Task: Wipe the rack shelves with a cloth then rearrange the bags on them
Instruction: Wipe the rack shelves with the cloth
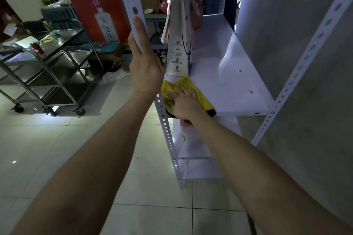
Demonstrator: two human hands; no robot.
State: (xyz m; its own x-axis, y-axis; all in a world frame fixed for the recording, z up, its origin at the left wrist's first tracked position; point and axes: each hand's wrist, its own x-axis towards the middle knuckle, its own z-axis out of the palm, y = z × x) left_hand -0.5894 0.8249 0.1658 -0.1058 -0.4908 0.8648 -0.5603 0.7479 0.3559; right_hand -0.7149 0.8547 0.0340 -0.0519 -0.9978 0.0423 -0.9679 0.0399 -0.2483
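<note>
Two hands: both busy at the white rack
Left hand [146,66]: wrapped around the rack's front upright [136,15], steadying it
Right hand [182,102]: flat, fingers spread, pressing the yellow cloth [188,85] onto the middle shelf [229,82] — not pinching it
Cloth: soft, light, likely bunches; best driven under a flat palm
Paper bag [178,44]: upright just behind the cloth — light, crushable; take it by the top

The rack shelf [229,74] is smooth painted metal with a soft sheen, its perforated upright [168,135] the same, the yellow cloth [183,86] looks soft and napped, the standing bag [177,44] is matt printed paper, the floor [57,149] glossy tile, and the trolley [57,66] polished steel.
</note>
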